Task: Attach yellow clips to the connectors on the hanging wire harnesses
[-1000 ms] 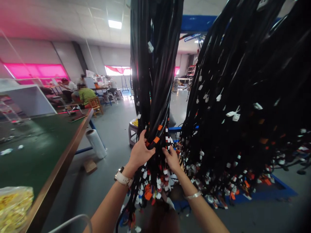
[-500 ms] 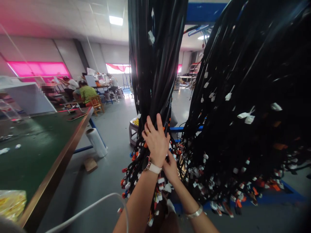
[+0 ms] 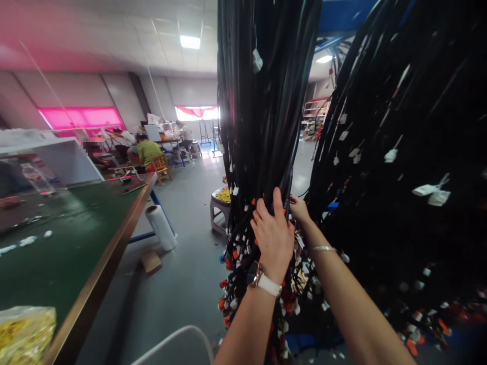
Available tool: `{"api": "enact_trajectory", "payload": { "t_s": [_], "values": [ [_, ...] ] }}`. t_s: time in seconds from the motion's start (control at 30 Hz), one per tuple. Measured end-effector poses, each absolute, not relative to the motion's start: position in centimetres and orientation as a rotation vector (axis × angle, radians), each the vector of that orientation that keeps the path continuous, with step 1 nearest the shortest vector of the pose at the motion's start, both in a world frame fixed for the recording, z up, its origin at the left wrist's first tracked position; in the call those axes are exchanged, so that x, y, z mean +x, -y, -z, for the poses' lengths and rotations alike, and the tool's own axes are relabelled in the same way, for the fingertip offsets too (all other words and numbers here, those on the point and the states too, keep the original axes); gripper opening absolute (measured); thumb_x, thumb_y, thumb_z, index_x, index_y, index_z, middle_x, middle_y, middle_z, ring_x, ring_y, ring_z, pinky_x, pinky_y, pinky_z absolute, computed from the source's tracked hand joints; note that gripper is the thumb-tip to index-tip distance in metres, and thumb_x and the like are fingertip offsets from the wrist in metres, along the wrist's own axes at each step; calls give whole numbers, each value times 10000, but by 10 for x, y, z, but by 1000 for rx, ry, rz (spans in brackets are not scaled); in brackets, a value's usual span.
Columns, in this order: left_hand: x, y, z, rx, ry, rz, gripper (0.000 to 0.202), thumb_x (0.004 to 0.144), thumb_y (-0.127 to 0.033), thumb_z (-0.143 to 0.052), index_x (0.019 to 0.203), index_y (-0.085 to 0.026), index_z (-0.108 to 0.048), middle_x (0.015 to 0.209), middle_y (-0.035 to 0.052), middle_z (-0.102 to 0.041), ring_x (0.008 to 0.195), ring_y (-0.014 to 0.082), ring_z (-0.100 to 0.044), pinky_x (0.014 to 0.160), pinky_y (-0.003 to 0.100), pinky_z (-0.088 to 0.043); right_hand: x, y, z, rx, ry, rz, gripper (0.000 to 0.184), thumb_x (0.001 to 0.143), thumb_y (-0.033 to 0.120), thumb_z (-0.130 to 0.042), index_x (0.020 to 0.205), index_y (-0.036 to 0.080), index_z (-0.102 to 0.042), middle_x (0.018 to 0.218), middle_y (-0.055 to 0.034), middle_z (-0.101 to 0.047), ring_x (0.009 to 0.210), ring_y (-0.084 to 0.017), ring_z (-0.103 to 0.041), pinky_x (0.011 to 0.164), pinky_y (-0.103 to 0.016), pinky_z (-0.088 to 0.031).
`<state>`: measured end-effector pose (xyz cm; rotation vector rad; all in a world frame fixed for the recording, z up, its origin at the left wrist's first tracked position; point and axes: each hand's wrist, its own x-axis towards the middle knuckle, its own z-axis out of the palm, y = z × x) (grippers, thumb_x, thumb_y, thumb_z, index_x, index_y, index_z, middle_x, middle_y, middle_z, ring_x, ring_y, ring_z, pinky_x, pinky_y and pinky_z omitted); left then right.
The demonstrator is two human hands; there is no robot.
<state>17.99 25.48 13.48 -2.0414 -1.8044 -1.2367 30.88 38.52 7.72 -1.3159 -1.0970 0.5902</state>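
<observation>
A thick bundle of black wire harnesses (image 3: pixel 262 126) hangs straight down before me, white and orange connectors crowding its lower end. My left hand (image 3: pixel 273 241), with a watch on a white strap, lies against the front of the bundle, its fingers spread over the black cables. On the bundle's right edge, my right hand (image 3: pixel 300 212) is curled around the side. Part of its fingers is hidden behind the cables. A bracelet circles that wrist.
Another mass of black harnesses (image 3: pixel 399 167) hangs at right. Left are a green-topped table (image 3: pixel 87 228), a bag of yellow pieces (image 3: pixel 26 332), a plastic film roll (image 3: pixel 161 228) and a small block (image 3: pixel 151 261). A grey stool (image 3: pixel 218 213) stands behind the bundle; people sit farther back.
The view has shifted, so the bundle sits farther right. My right hand has moved up from below the left hand to the bundle's right side. My left hand stays against the front.
</observation>
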Motion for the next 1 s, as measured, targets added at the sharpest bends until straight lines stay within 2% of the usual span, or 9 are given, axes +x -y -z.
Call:
{"api": "enact_trajectory", "payload": {
  "t_s": [0.1, 0.27, 0.43, 0.63, 0.73, 0.9, 1.0],
  "values": [
    [179, -257, -132, -2063, 1772, 1268, 863, 728, -220, -642, 1424, -273, -134, 1293, 147, -332, 1108, 326, -446, 892, 454, -435, 304, -395, -80, -1225, 1173, -734, 193, 640, 298, -579, 773, 181, -652, 641, -31, -650, 638, -215, -589, 603, -340, -485],
    [175, -262, -127, -2048, 1754, 1295, 845, 741, -224, -626, 1424, -266, -131, 1287, 149, -321, 1118, 329, -437, 907, 469, -423, 302, -399, -72, -1131, 1216, -833, 182, 606, 316, -594, 737, 192, -615, 641, -21, -631, 667, -206, -581, 632, -340, -492],
    [171, -265, -124, -2042, 1735, 1283, 845, 736, -241, -631, 1424, -261, -140, 1277, 148, -313, 1110, 321, -438, 908, 455, -426, 303, -399, -60, -1146, 1213, -835, 267, 601, 446, -592, 675, 192, -565, 588, -13, -593, 627, -202, -563, 604, -340, -477],
    [163, -267, -126, -2088, 1718, 1257, 859, 733, -263, -639, 1424, -264, -127, 1284, 144, -322, 1108, 312, -444, 885, 436, -445, 307, -367, -48, -1268, 1212, -689, 394, 703, 585, -480, 708, 195, -533, 613, 1, -564, 612, -177, -524, 600, -311, -437],
    [160, -266, -128, -2084, 1722, 1239, 877, 722, -264, -652, 1424, -266, -126, 1278, 137, -335, 1095, 303, -452, 884, 428, -446, 313, -332, -48, -1384, 1204, -540, 379, 732, 575, -487, 683, 201, -527, 587, 11, -528, 596, -178, -491, 594, -308, -401],
    [158, -263, -130, -2087, 1711, 1216, 873, 728, -264, -648, 1427, -259, -125, 1283, 136, -345, 1091, 295, -451, 888, 413, -440, 315, -253, -72, -1462, 1267, -451, 325, 709, 515, -570, 776, 198, -594, 629, -9, -580, 600, -199, -524, 602, -313, -404],
    [157, -261, -130, -2091, 1708, 1210, 875, 736, -272, -641, 1430, -261, -107, 1294, 135, -341, 1097, 295, -453, 887, 409, -437, 302, -208, -94, -1387, 1337, -463, 273, 723, 440, -596, 867, 208, -602, 752, -29, -625, 704, -210, -560, 646, -307, -420]
  ]
}}
